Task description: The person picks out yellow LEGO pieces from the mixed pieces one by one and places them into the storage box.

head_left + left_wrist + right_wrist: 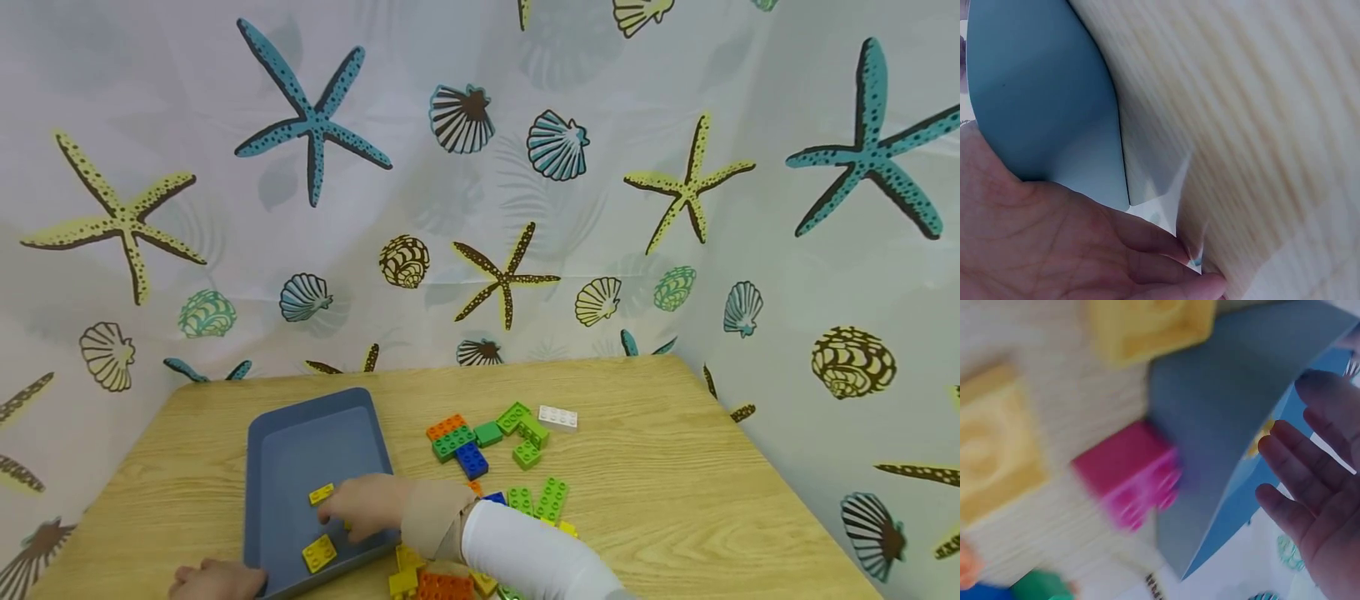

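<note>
My right hand (367, 507) reaches over the near right side of a blue-grey tray (258, 500). In the right wrist view, its fingers (1297, 453) are loosely extended above the tray's inside. A yellow brick (321, 494) lies in the tray by those fingertips, another yellow brick (319, 553) lies nearer, and a bit of yellow shows below the hand. My left hand (217, 579) is at the tray's near left corner, its thumb side against the wall. The left wrist view shows its palm beside the tray and its fingers loosely extended along the wooden table (1229, 125).
Right of the tray lie green bricks (453, 442), a blue brick (472, 460), lime bricks (552, 498) and a white brick (558, 417). Yellow bricks (408, 558) and a red brick (445, 586) sit near its front right corner. A patterned curtain (495, 200) encloses the table.
</note>
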Demonstrator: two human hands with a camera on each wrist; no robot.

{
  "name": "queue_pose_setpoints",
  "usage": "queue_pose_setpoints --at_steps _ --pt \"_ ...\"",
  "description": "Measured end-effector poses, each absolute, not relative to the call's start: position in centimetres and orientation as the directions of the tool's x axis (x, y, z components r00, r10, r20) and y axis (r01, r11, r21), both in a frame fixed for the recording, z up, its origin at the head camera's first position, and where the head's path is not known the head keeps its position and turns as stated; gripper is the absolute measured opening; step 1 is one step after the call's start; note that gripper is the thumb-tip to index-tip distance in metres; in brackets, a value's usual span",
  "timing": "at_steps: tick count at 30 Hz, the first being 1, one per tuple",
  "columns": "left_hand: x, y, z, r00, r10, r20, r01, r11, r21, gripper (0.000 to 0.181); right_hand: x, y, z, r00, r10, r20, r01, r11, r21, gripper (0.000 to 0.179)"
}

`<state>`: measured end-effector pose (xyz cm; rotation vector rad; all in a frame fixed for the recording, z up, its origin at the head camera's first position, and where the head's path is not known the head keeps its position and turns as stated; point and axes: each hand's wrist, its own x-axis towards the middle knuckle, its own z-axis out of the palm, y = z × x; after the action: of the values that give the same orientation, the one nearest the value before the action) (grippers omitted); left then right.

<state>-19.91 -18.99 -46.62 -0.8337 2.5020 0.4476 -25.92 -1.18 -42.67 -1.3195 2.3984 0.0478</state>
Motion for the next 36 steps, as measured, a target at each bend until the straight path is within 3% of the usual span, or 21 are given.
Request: queue_pose_setpoints --at_steps 7,15,30,36 --pt "-19.9 -19.4 -46.6 -0.696 -0.458 -0.553 -0.626 0.764 0.155 0.077 -26.9 2.3 -41.9 -0.543 -0.786 -0.296 -0.781 0.602 -0.166 0.041" --pt "-20.0 -18.7 -46.8 -0.644 -0.546 -0.536 -0.71 0.687 0.154 0.077 -26.7 6.4 -41.3 -0.608 -0.761 -0.227 -0.751 0.644 -0.147 0.038" --pt "-20.0 -19.4 -47.1 -0.658 -0.535 -0.53 -0.69 0.711 0.138 0.077 -25.5 13.5 -41.5 -0.711 -0.676 -0.192 -0.675 0.733 -0.083 0.03" --pt "-20.0 -19.4 -47.2 -0.67 -0.537 -0.513 -0.701 0.686 0.196 0.076 -24.8 17.1 -41.6 -0.772 -0.602 -0.207 -0.579 0.799 -0.165 0.029"
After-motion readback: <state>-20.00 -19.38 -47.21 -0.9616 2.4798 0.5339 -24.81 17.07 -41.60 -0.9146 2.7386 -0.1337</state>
